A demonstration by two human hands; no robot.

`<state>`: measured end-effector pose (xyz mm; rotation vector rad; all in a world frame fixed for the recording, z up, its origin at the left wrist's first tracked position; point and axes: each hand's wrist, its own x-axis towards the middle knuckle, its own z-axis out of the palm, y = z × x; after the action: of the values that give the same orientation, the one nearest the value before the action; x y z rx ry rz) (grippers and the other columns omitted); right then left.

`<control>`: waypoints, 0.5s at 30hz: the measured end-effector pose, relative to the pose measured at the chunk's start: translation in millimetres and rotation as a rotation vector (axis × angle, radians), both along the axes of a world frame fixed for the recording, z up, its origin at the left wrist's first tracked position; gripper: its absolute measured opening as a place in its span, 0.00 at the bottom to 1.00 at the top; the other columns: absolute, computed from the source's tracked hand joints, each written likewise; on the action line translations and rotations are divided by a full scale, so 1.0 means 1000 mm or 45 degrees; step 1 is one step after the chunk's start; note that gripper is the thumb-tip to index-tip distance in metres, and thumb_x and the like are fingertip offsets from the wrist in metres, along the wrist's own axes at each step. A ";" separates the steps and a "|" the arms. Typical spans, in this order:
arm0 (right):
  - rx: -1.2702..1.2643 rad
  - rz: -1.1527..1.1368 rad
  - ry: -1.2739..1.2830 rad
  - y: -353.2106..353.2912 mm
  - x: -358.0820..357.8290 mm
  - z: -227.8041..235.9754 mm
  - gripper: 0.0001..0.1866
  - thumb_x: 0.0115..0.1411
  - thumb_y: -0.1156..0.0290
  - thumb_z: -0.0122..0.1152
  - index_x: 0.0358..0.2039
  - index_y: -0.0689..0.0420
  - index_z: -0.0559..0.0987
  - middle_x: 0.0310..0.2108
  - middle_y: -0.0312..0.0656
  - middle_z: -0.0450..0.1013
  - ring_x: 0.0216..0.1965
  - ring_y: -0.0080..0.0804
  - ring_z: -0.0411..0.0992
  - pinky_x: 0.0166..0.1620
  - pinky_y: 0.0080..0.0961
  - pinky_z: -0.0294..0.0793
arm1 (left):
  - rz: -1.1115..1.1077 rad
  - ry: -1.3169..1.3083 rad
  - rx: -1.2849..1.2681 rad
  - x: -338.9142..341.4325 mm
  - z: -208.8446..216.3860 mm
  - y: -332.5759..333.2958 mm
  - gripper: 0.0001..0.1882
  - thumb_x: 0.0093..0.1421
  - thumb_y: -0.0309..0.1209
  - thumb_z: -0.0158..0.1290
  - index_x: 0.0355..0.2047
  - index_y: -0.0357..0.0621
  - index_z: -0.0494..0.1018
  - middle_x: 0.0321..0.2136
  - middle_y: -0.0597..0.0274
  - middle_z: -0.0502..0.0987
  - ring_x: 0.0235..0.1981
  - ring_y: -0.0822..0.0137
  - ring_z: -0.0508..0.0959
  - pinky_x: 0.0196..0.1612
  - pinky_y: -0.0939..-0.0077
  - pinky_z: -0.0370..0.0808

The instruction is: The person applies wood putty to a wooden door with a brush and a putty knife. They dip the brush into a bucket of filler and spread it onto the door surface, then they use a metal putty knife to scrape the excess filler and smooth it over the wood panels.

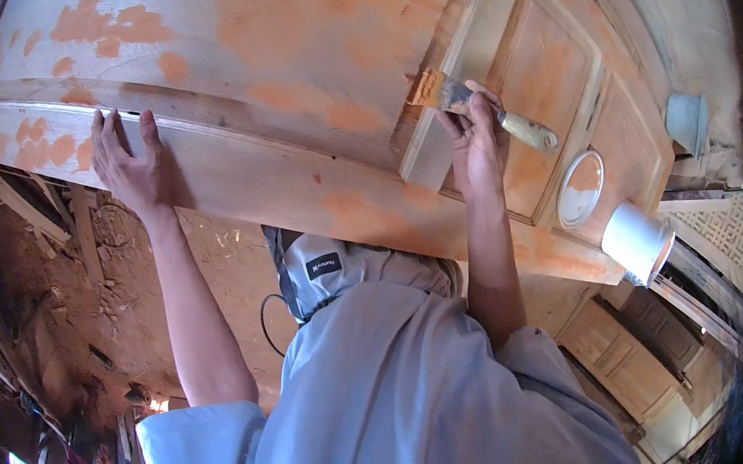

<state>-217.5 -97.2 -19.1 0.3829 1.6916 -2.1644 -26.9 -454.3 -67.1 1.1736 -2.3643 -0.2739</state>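
Dirt floor (pixel 208 283) — scattered wood scraps (pixel 26 209)

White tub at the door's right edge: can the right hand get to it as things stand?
Probably yes. The white tub sits in the open beside the right hand, nothing between them, though that hand's grip is full with the putty knife.

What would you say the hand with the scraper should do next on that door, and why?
Probably draw the putty knife along the moulding groove beside the panel. The right hand holds its blade against that edge, orange filler patches already dot the wooden door, and the left hand lies flat on the door, steadying it.
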 end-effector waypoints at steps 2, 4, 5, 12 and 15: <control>0.162 0.113 0.119 -0.002 -0.003 0.003 0.12 0.66 0.68 0.54 0.47 0.59 0.73 0.40 0.41 0.73 0.40 0.27 0.75 0.43 0.31 0.83 | -0.011 -0.062 -0.042 0.001 0.002 0.001 0.32 0.59 0.56 0.53 0.53 0.43 0.72 0.59 0.54 0.68 0.60 0.55 0.67 0.63 0.54 0.57; 0.303 0.157 0.152 -0.002 -0.002 0.005 0.11 0.67 0.69 0.53 0.46 0.60 0.73 0.39 0.42 0.72 0.39 0.25 0.75 0.42 0.30 0.83 | -0.028 -0.115 -0.088 0.000 0.003 -0.013 0.33 0.59 0.56 0.53 0.53 0.41 0.71 0.58 0.52 0.69 0.59 0.54 0.69 0.62 0.55 0.60; 0.441 0.208 0.182 -0.003 -0.002 0.006 0.10 0.67 0.70 0.53 0.45 0.60 0.73 0.39 0.42 0.72 0.39 0.24 0.74 0.40 0.28 0.84 | -0.072 -0.130 0.113 0.006 0.003 -0.034 0.34 0.59 0.56 0.53 0.53 0.40 0.71 0.57 0.49 0.69 0.57 0.54 0.70 0.60 0.56 0.63; 1.014 0.477 0.589 -0.027 -0.006 0.023 0.04 0.65 0.74 0.54 0.38 0.60 0.75 0.24 0.34 0.71 0.28 0.20 0.71 0.30 0.20 0.74 | 0.190 -0.267 -0.037 0.058 -0.022 -0.187 0.42 0.59 0.61 0.48 0.56 0.33 0.66 0.57 0.42 0.67 0.58 0.48 0.68 0.60 0.57 0.66; 1.173 0.557 0.688 -0.042 0.000 0.017 0.03 0.62 0.76 0.56 0.37 0.58 0.75 0.21 0.36 0.68 0.26 0.21 0.70 0.29 0.22 0.72 | 0.795 -0.192 0.419 0.081 -0.054 -0.237 0.47 0.56 0.67 0.45 0.58 0.33 0.62 0.60 0.38 0.60 0.60 0.43 0.64 0.58 0.53 0.66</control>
<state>-217.5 -138.7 -1.6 -0.3744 2.6942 -1.1199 53.8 -690.9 -120.8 2.0757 -1.9814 -0.3718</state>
